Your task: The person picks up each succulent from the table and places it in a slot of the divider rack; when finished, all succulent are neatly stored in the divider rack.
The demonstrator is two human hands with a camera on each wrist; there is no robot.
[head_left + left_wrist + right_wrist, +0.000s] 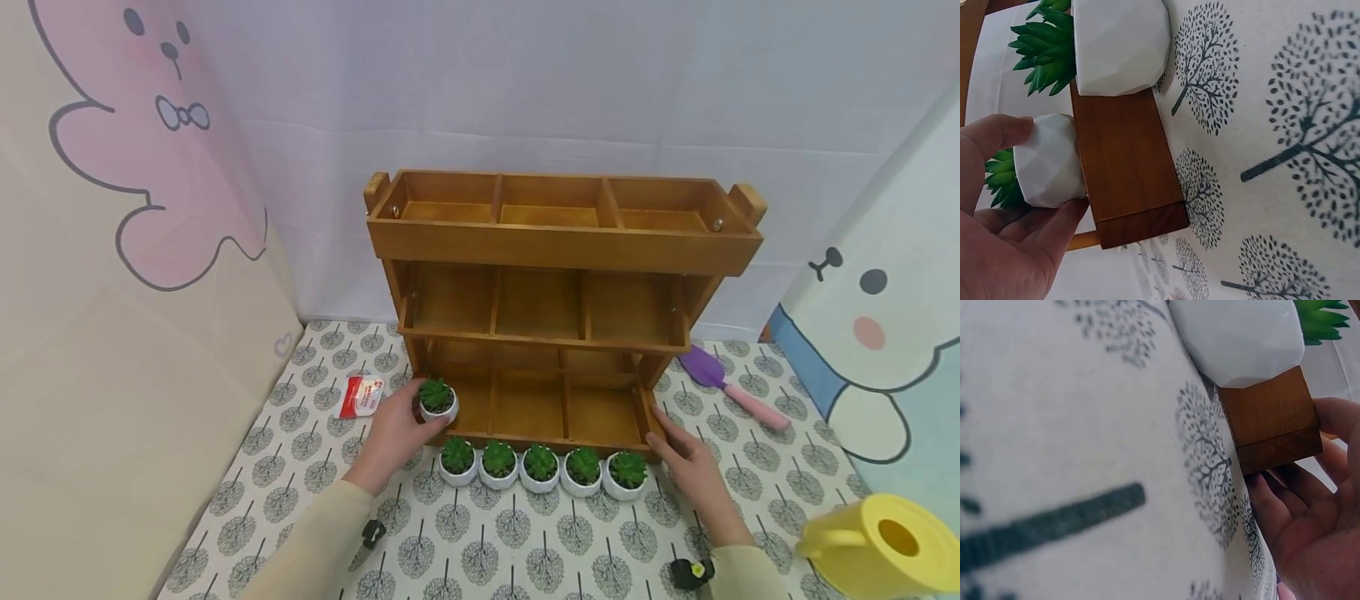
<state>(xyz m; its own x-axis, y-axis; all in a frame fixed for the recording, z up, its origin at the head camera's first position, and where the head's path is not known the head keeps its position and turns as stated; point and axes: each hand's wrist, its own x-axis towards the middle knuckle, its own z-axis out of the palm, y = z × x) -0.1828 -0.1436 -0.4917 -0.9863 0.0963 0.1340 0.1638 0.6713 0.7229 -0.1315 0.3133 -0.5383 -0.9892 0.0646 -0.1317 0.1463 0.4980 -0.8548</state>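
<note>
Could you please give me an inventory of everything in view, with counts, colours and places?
Shelf: one, brown, three tiers, centre
Row plants: five, green in white pots, along the shelf's front
Held plant: one, green in white pot, shelf's lower left
Packet: one, red and white, left of shelf
Trowel: one, purple and pink, right of shelf
Can: one, yellow, near right corner
Cloth: one, white with dark trees, underneath
Backdrop: count unclear, pale with cartoon animals, behind and both sides
Wrist devices: two, black, by the wrists
Sleeves: two, cream, lower edge
Left hand: one, bare, gripping the held plant
Right hand: one, bare, touching shelf's lower right corner
</note>
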